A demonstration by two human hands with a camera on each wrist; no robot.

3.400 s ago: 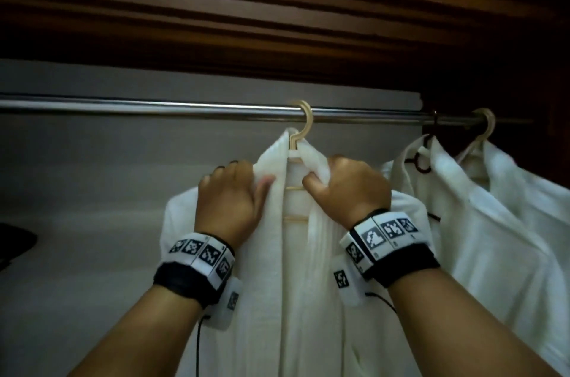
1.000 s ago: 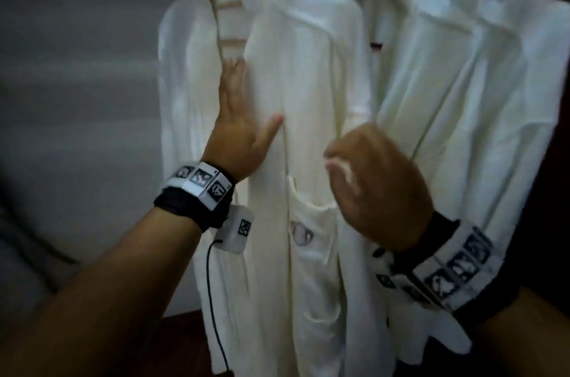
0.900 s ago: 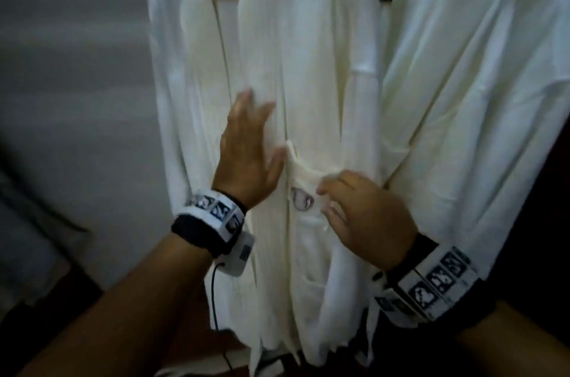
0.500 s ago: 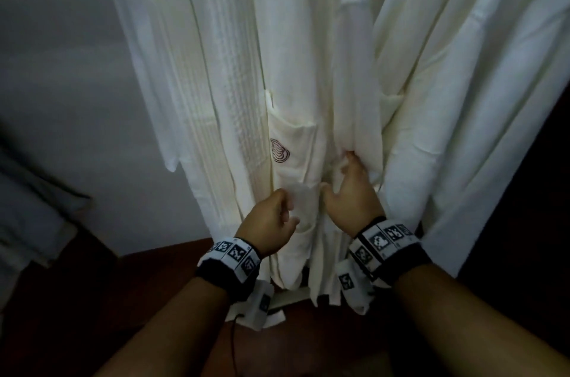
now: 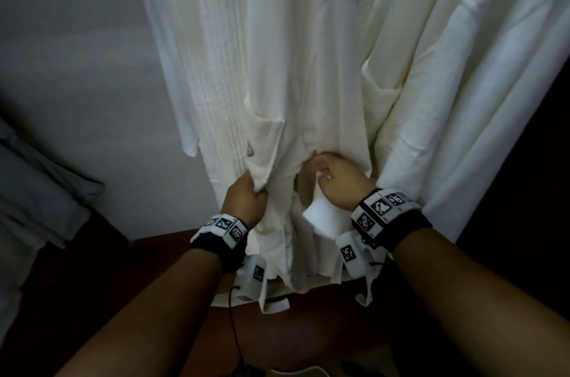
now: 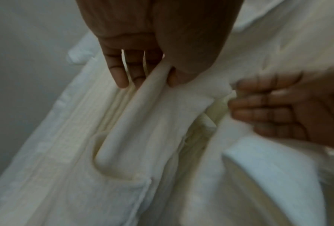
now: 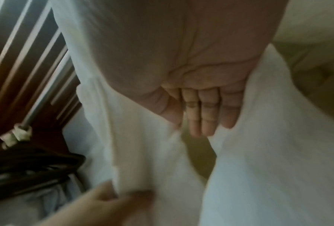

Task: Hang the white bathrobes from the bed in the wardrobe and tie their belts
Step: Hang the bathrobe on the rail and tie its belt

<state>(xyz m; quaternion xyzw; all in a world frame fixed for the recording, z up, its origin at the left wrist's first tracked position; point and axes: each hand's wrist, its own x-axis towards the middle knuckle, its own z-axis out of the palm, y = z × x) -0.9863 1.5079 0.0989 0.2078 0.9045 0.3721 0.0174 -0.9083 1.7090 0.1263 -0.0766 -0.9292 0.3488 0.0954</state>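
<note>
Two long white cotton bathrobes hang side by side; the nearer bathrobe [image 5: 277, 52] drapes above both hands, the second bathrobe [image 5: 462, 68] beyond the right knuckles; left hand [image 5: 243, 200] pinches a fold by its crested patch pocket [image 5: 262, 142], fingers [image 6: 119, 71] clenched on cloth; right hand [image 5: 342, 182] fingers [image 7: 204, 113] straight, slipped between the front panels.

The dark brown wardrobe floor [image 5: 308, 330] sits at the bottom. The hem of the white bathrobe [image 5: 277, 68] hangs right down to it, and loose white strip ends [image 5: 274, 304] seem to lie on the wood. A grey wall [image 5: 77, 68] stands behind.
</note>
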